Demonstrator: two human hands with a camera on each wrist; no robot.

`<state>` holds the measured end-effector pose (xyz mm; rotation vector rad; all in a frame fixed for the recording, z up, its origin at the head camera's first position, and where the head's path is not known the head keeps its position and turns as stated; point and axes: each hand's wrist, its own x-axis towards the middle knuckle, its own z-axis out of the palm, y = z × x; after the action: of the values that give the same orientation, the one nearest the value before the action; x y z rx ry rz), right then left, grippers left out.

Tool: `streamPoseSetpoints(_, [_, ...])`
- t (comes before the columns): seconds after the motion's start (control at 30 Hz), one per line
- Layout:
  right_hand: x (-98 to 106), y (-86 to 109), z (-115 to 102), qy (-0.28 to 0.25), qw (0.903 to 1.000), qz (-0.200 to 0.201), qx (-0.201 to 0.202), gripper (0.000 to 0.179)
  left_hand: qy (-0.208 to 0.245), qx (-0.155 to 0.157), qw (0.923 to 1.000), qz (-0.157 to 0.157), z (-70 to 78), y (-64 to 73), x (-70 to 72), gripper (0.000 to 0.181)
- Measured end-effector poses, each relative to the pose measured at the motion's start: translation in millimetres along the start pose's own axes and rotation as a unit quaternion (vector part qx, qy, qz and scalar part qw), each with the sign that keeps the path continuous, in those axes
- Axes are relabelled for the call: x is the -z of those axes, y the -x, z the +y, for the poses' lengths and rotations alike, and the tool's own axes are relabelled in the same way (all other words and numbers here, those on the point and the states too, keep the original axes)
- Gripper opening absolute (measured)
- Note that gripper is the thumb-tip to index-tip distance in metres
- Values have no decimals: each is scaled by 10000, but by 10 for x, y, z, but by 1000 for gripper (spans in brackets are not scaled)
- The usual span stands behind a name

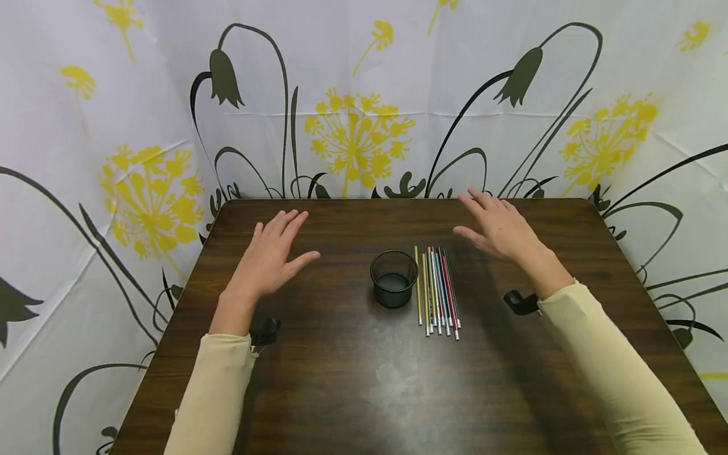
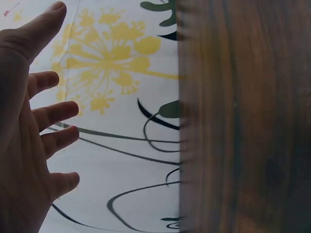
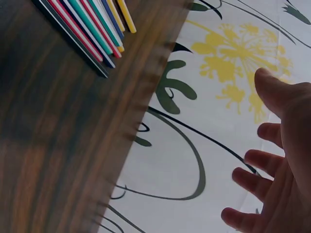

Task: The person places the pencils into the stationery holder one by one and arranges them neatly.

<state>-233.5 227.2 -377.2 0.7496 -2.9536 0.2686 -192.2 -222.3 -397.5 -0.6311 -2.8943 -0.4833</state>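
Observation:
A black mesh pencil cup (image 1: 392, 292) stands upright near the middle of the table. Just right of it, several coloured pencils (image 1: 438, 291) lie side by side, pointing away from the person, with silvery near ends. In the right wrist view, the far ends of the pencils (image 3: 92, 29) show at the upper left. My left hand (image 1: 267, 262) is raised left of the cup, fingers spread and holding nothing. Over the table to the right of the pencils hovers my right hand (image 1: 500, 230), its fingers extended and apart from everything.
The dark wooden table (image 1: 318, 379) ends at a far edge against a white curtain (image 1: 352, 38) printed with yellow and grey-green flowers. A small black device is worn at each wrist.

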Motion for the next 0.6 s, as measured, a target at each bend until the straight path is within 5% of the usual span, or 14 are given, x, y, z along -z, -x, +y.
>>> streamPoseSetpoints(0.27, [-196, 49, -37, -163, 9984, -426, -347, 57, 827, -272, 9962, -58, 98, 25, -289, 79])
streamPoseSetpoints(0.6, [-618, 132, -49, -1308, 9824, -735, -1115, 31, 2141, -345, 9753, -413, 386, -35, -636, 68])
